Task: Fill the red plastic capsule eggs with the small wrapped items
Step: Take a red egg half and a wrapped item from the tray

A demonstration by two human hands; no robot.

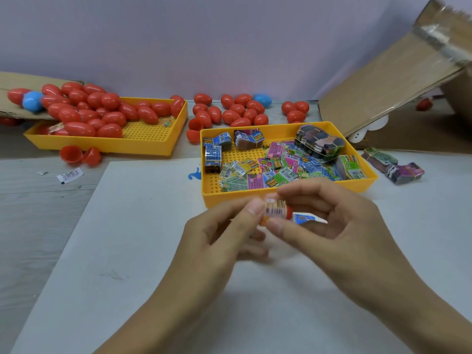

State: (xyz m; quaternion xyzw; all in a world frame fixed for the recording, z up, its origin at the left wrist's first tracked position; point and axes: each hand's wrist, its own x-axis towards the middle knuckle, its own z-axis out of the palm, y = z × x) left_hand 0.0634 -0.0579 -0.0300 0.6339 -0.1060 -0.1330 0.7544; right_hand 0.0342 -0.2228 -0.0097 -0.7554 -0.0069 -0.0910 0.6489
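1. Large white paper sheet (143, 251) covers the grey table under both hands; a tilted brown cardboard box flap (390, 80) stands far beyond the fingers, to their right.
2. Yellow perforated plastic tray of closed red plastic capsule eggs (107, 145) sits well beyond the fingers, to their left. More closed eggs lie loose behind it and along the wall, two blue ones among them.
3. Second yellow perforated plastic tray (281, 195) lies just beyond the fingertips, holding the loose small wrapped items (278, 169), flat printed packets in many colours, plus banded stacks.
4. Two open red egg halves (79, 155) rest on the table far left of the fingers.
5. Left hand (217, 241): fingers curled, thumb tip pinching the near end of a small rolled wrapped packet (274, 209).
6. Right hand (339, 226): thumb and forefinger pinch the same roll from the other side. A red piece shows just behind the roll between the fingers, likely an egg half, though blur prevents certainty. A blue-and-white paper scrap (305, 218) shows inside the right palm.
7. Step in hand, by judgement: compacting one packet and feeding it into an egg half held between both hands.
8. Next move likely calls for pressing the roll fully inside, keeping it tight, then fetching the matching half to snap shut.
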